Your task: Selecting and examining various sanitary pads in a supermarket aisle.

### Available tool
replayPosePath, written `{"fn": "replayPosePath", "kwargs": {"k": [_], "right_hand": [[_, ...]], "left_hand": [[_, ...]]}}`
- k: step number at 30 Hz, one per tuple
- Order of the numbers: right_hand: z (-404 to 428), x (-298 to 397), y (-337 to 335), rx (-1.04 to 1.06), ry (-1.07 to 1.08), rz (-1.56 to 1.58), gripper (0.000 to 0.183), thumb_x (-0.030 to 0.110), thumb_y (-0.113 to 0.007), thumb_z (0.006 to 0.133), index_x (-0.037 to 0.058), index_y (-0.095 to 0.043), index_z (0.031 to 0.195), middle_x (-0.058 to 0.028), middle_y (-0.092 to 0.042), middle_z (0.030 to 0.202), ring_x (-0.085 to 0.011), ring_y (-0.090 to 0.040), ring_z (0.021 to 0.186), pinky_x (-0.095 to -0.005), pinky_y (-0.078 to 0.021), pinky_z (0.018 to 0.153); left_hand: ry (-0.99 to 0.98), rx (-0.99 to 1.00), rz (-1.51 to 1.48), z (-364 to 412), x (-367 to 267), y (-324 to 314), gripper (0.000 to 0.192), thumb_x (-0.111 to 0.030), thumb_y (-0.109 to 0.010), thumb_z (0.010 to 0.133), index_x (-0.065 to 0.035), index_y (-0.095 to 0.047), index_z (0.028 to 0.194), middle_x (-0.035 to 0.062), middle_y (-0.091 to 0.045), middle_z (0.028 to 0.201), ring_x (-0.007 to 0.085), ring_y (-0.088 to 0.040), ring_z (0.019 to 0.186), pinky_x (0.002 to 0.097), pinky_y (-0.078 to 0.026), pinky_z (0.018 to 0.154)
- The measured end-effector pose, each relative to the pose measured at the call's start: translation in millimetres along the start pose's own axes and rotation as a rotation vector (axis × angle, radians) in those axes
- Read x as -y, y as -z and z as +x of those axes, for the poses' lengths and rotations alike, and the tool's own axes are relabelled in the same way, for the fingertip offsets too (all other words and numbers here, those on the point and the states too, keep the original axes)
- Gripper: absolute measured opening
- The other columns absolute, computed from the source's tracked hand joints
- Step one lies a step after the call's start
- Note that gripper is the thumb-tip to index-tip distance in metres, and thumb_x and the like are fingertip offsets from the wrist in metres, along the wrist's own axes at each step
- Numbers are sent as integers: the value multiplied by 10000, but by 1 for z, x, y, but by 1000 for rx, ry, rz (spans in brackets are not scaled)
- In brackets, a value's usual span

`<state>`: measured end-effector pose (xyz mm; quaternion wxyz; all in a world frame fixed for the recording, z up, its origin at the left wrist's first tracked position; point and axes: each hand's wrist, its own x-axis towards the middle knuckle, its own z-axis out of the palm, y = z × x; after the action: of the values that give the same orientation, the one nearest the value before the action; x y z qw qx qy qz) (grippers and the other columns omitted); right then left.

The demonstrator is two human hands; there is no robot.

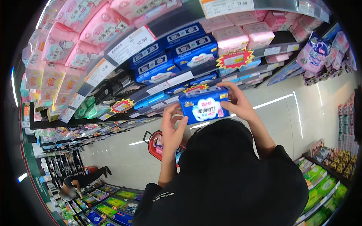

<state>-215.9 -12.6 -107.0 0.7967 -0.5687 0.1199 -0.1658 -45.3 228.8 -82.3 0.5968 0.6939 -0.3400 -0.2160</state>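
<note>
A blue plastic-wrapped pack of sanitary pads (205, 108) is held up between both hands, its printed broad side facing the camera. My left hand (174, 121) grips the left end, thumb at the lower corner and fingers curled behind. At the opposite end, my right hand (236, 103) has its thumb on the front and a finger along the top edge. Matching blue packs (157, 69) sit in two rows on the shelf just beyond. A shelf edge (172, 82) with price labels runs behind the held pack.
Pink packs (230, 38) fill the shelf alongside, and more pink packs (106, 29) stand higher at left. A red shopping basket (154, 145) with goods inside is on the tiled floor (121, 154) beside my left forearm. Another person (82, 180) bends near shelves at lower left. Green packs (319, 180) line the lower right.
</note>
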Motion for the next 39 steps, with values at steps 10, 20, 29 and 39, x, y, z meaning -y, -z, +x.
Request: {"fn": "replayPosePath", "kwargs": {"k": [10, 20, 29, 39], "right_hand": [[37, 107, 49, -59, 595, -531, 657, -74, -714, 783, 46, -499, 1392, -127, -602, 1385, -247, -586, 1281, -383, -441, 1116], [167, 113, 45, -304, 744, -974, 505, 99, -773, 861, 14, -581, 1321, -271, -623, 1296, -497, -567, 1207, -517, -469, 1018], [201, 105, 26, -553, 606, -1208, 336, 224, -807, 844, 41, -703, 1106, -205, -716, 1035, -430, -668, 1002, -498, -548, 861], [55, 22, 23, -159, 602, -650, 106, -30, -707, 892, 24, -688, 980, -56, -660, 751, -174, -599, 611, -280, -472, 609]], "left_hand": [[358, 183, -24, -10, 111, -40, 415, -188, -718, 1000, -36, -582, 1362, 87, -676, 1221, 156, -656, 1069, 314, -523, 947], [616, 254, 245, -106, 191, -23, 530, -369, -713, 1003, 31, -598, 1332, 204, -688, 1245, 286, -690, 1145, 396, -553, 956], [647, 197, 302, -84, 136, -30, 471, -288, -698, 1024, 1, -559, 1370, 179, -700, 1232, 267, -694, 1163, 365, -537, 1001], [746, -139, -35, -191, 271, -7, 272, -171, -657, 994, 37, -630, 1168, 143, -715, 854, 239, -698, 679, 370, -569, 639]]}}
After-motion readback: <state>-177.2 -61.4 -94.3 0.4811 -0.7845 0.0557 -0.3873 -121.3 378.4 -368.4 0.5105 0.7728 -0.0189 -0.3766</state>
